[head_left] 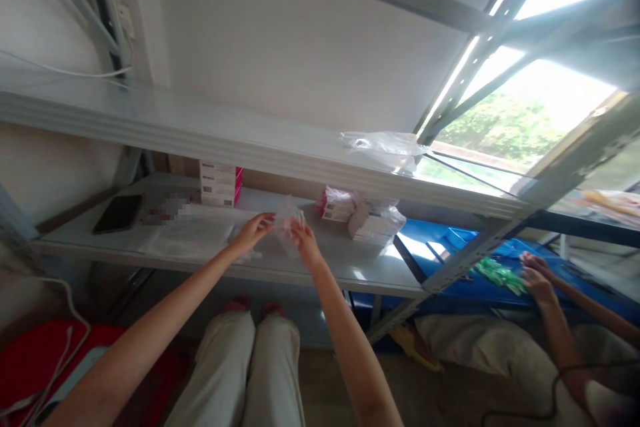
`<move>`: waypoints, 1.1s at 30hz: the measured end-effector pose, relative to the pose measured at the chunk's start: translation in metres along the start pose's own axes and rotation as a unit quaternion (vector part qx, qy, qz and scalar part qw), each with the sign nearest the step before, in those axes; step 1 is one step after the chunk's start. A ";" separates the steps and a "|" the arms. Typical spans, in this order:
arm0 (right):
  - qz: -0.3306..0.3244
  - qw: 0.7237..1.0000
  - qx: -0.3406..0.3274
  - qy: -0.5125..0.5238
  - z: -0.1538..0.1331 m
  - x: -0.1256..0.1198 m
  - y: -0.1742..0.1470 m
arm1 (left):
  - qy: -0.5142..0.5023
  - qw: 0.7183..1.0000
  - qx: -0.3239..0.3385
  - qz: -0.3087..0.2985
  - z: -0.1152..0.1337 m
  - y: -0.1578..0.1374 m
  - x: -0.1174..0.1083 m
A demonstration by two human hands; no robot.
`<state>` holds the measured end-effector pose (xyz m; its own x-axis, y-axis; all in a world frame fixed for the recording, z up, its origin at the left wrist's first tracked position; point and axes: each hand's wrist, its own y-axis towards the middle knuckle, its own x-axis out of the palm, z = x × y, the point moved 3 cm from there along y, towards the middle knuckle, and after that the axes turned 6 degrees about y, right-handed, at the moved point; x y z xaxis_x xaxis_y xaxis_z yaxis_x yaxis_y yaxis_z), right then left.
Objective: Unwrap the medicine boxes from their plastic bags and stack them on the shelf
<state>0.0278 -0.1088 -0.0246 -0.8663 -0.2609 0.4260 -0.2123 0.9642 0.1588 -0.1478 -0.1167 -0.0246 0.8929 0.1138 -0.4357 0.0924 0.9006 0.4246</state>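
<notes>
A clear plastic bag is held up over the lower shelf. My left hand pinches its left edge, fingertips together. From the right, my right hand has its fingers closed on the same bag. Below and left of my left hand lies a flat stack of clear plastic bags. White boxes with pink sides stand stacked at the back of the shelf. To the right of my hands are a plastic-wrapped pink and white box and a wrapped bundle of white boxes.
A dark phone lies at the shelf's left end. The upper metal shelf crosses above my hands, with crumpled clear plastic on it. At right, another person's hands are near green items on a blue surface.
</notes>
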 end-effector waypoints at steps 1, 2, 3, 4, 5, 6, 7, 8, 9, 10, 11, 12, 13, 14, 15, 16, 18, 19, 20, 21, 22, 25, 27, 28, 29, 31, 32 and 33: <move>-0.001 1.000 0.007 0.013 -0.002 -0.002 -0.006 | 0.000 1.000 0.002 0.001 0.007 0.001 0.002; -0.003 1.000 0.013 0.020 -0.004 -0.003 -0.010 | 0.004 1.000 0.005 0.000 0.013 0.001 0.004; -0.004 1.000 0.017 0.025 -0.005 -0.005 -0.015 | 0.010 1.000 0.009 -0.002 0.018 0.001 0.005; -0.005 0.999 0.019 0.026 -0.006 -0.007 -0.018 | 0.018 1.000 0.013 -0.003 0.023 0.001 0.006; -0.005 1.000 0.019 0.023 -0.006 -0.009 -0.020 | 0.028 0.999 0.017 -0.003 0.027 0.000 0.006; -0.004 1.000 0.019 0.017 -0.007 -0.011 -0.022 | 0.040 0.999 0.021 -0.001 0.031 -0.001 0.007; -0.001 1.000 0.017 0.006 -0.007 -0.013 -0.024 | 0.053 0.998 0.025 0.001 0.035 -0.003 0.007; 0.004 1.000 0.013 -0.006 -0.007 -0.014 -0.025 | 0.069 0.997 0.029 0.002 0.038 -0.004 0.008; 0.007 1.000 0.011 -0.018 -0.007 -0.015 -0.027 | 0.086 0.996 0.033 0.002 0.040 -0.006 0.008; 0.006 1.000 0.010 -0.027 -0.008 -0.015 -0.028 | 0.103 0.994 0.037 0.002 0.042 -0.008 0.009; 0.001 0.999 0.010 -0.034 -0.008 -0.015 -0.030 | 0.120 0.992 0.039 0.003 0.044 -0.009 0.009; -0.008 0.999 0.012 -0.039 -0.008 -0.014 -0.032 | 0.135 0.990 0.040 0.004 0.044 -0.010 0.009; -0.021 0.999 0.016 -0.041 -0.009 -0.013 -0.034 | 0.146 0.988 0.041 0.004 0.044 -0.010 0.010; -0.034 0.998 0.021 -0.039 -0.008 -0.012 -0.036 | 0.153 0.987 0.042 0.004 0.043 -0.010 0.009; -0.043 0.998 0.025 -0.036 -0.008 -0.012 -0.037 | 0.158 0.987 0.042 0.002 0.042 -0.010 0.009; -0.046 0.998 0.023 -0.032 -0.008 -0.013 -0.037 | 0.161 0.986 0.044 -0.002 0.041 -0.009 0.008; -0.027 0.999 0.008 -0.027 -0.007 -0.018 -0.034 | 0.167 0.984 0.052 -0.018 0.038 -0.008 0.006; -0.007 1.000 -0.004 -0.026 -0.007 -0.022 -0.031 | 0.170 0.983 0.056 -0.027 0.036 -0.007 0.005; 0.019 0.999 -0.019 -0.023 -0.008 -0.027 -0.027 | 0.173 0.982 0.060 -0.039 0.035 -0.007 0.003; 0.049 0.998 -0.033 -0.013 -0.010 -0.032 -0.024 | 0.173 0.982 0.064 -0.051 0.034 -0.007 0.001; 0.080 0.996 -0.044 0.003 -0.013 -0.038 -0.020 | 0.171 0.981 0.068 -0.064 0.034 -0.007 -0.001; 0.152 0.984 -0.060 0.070 -0.028 -0.056 -0.012 | 0.157 0.980 0.079 -0.096 0.034 -0.009 -0.008; 0.172 0.978 -0.070 0.099 -0.045 -0.064 -0.010 | 0.138 0.981 0.084 -0.104 0.037 -0.010 -0.015; 0.179 0.974 -0.077 0.112 -0.054 -0.068 -0.010 | 0.128 0.983 0.085 -0.099 0.039 -0.011 -0.019; 0.188 0.970 -0.086 0.127 -0.065 -0.070 -0.011 | 0.117 0.985 0.087 -0.091 0.042 -0.012 -0.023; 0.208 0.960 -0.101 0.160 -0.084 -0.074 -0.015 | 0.096 0.988 0.088 -0.079 0.050 -0.013 -0.032; 0.216 0.955 -0.106 0.175 -0.093 -0.075 -0.018 | 0.088 0.989 0.087 -0.078 0.054 -0.014 -0.036; 0.221 0.951 -0.111 0.188 -0.102 -0.076 -0.020 | 0.079 0.990 0.084 -0.081 0.059 -0.015 -0.039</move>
<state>0.1438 -0.1134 0.0305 -0.6177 0.1286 0.7758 0.2710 0.9609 0.0565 -0.1586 -0.1589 0.0328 0.7813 0.0504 -0.6221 0.3122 0.8315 0.4595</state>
